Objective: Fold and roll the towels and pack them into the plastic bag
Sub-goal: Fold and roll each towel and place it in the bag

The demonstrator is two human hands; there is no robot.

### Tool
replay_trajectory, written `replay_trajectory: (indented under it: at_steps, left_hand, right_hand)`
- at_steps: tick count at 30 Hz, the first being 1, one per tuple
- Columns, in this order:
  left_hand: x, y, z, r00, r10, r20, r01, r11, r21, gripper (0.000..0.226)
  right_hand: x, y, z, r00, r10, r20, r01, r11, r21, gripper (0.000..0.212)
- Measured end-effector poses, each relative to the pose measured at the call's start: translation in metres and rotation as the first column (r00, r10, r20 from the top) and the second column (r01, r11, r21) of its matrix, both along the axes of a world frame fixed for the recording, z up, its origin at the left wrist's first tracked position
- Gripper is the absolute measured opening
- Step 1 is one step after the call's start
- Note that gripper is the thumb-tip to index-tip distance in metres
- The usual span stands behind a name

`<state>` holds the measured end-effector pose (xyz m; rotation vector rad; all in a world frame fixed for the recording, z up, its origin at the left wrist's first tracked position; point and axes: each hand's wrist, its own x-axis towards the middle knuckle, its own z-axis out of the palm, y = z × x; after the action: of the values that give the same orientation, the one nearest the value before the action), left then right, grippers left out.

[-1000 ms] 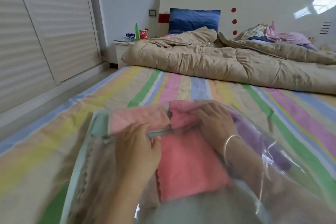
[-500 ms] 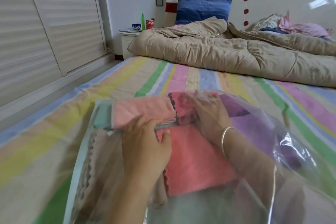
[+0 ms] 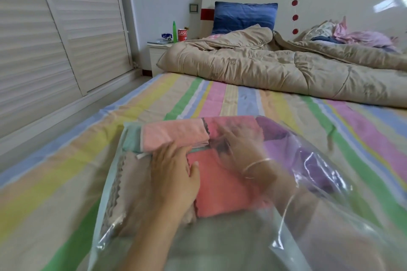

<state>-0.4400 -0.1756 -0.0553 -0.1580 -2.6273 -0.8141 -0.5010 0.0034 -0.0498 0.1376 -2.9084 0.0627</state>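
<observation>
A clear plastic bag (image 3: 293, 246) lies on the striped bed sheet with several towels inside. A light pink roll (image 3: 174, 133) and a deeper pink roll (image 3: 236, 124) lie at the bag's far end, above a coral folded towel (image 3: 222, 189). A purple towel (image 3: 284, 145) sits to the right, a beige towel (image 3: 130, 174) and a teal one (image 3: 130, 142) to the left. My left hand (image 3: 174, 176) rests flat against the light pink roll. My right hand (image 3: 239, 149), with a bangle on its wrist, is inside the bag under the film, blurred, its fingers stretched onto the deeper pink roll.
A beige quilt (image 3: 275, 68) lies bunched across the far half of the bed, with a blue pillow (image 3: 244, 16) and loose clothes (image 3: 356, 36) behind it. A nightstand (image 3: 157, 50) with a bottle and a can stands at the left. Sliding wardrobe doors (image 3: 55, 35) line the left wall.
My left hand has loosened from a curled hold to lying flat by the light pink roll. My right hand has slid a little deeper along the pink rolls. The view has shifted slightly.
</observation>
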Motion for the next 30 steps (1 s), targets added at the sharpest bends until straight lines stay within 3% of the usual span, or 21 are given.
replay_trajectory:
  at_steps: [2,3,7,9,14,19,22,25,28,30]
  left_hand:
    - [0.015,-0.001,0.006,1.0,0.001,0.025,0.001,0.998,-0.059,0.043]
    - [0.026,0.0,0.009,0.998,-0.003,0.059,0.008,0.996,-0.094,0.045]
    - [0.09,0.011,0.025,0.969,0.042,0.245,0.033,0.955,-0.296,0.063]
    - [0.126,0.016,0.028,0.93,0.047,0.364,0.081,0.941,-0.329,0.065]
    - [0.2,-0.009,0.014,0.826,0.144,0.546,0.072,0.933,-0.354,0.069]
    - [0.27,-0.027,0.011,0.796,0.297,0.528,0.003,0.869,-0.495,0.075]
    - [0.311,0.023,0.041,0.866,0.167,0.472,0.063,0.899,-0.434,0.069]
    - [0.356,0.089,0.065,0.926,-0.082,0.37,0.203,0.932,-0.302,0.065]
    - [0.399,0.141,0.078,0.899,-0.336,0.281,0.382,0.916,-0.126,0.058]
    - [0.422,0.168,0.08,0.86,-0.476,0.182,0.486,0.874,-0.011,0.05]
  right_hand:
    - [0.036,0.009,-0.004,1.0,0.0,0.017,0.003,0.984,-0.179,0.053]
    - [0.055,0.015,-0.012,0.995,-0.001,0.098,0.023,0.976,-0.217,0.053]
    - [0.159,0.028,-0.009,0.948,-0.106,0.3,0.161,0.973,-0.166,0.057]
    - [0.214,0.03,-0.001,0.923,-0.095,0.372,0.145,0.983,-0.109,0.063]
    - [0.317,0.056,-0.001,0.935,-0.113,0.335,0.148,0.986,-0.082,0.062]
    - [0.393,0.083,0.008,0.981,-0.084,0.174,0.104,0.989,-0.108,0.058]
    - [0.433,0.085,0.003,0.968,-0.049,0.247,0.075,0.992,-0.099,0.069]
    - [0.473,0.096,-0.005,0.979,0.026,0.202,0.005,0.989,-0.148,0.06]
    - [0.522,0.106,0.006,0.945,0.235,0.226,-0.163,0.941,-0.297,0.061]
    - [0.552,0.125,0.018,0.94,0.284,0.191,-0.187,0.894,-0.407,0.057]
